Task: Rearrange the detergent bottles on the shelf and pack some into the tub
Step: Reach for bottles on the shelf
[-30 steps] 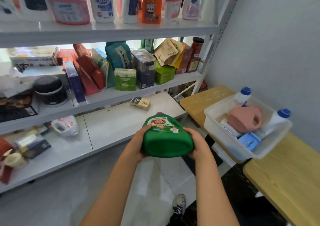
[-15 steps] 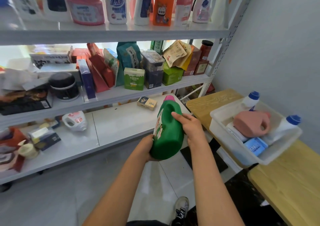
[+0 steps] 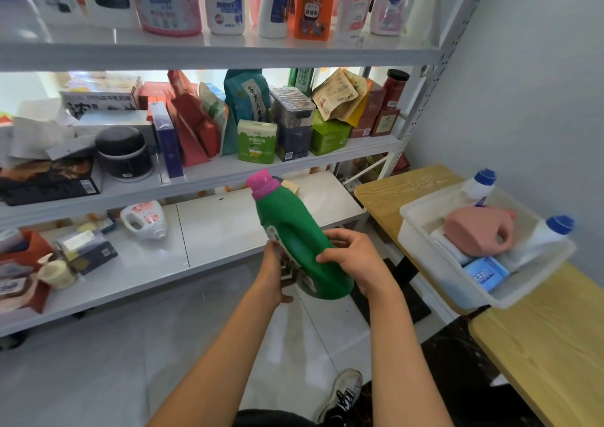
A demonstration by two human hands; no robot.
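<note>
Green detergent bottle [image 3: 302, 250], pink cap [image 3: 262, 183] up and tilted left: held in front of the lower shelf [image 3: 228, 230]. Left hand [image 3: 274, 273] grip curled under its labelled side; right hand [image 3: 354, 260] grip wrapped round its back. Right of bottle: white tub [image 3: 425, 256] on bench [image 3: 385, 191], holding pink jug [image 3: 477, 229] and two blue-capped bottles [image 3: 544, 232].

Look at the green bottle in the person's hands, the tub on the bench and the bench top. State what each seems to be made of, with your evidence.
Green bottle: probably plastic, smooth and slightly glossy, with a moulded shape and a pink cap.
Tub: likely translucent white plastic; its contents show faintly through the wall.
Bench top: looks like wood or wood-effect laminate, with yellowish grain lines; which one cannot be told.
</note>
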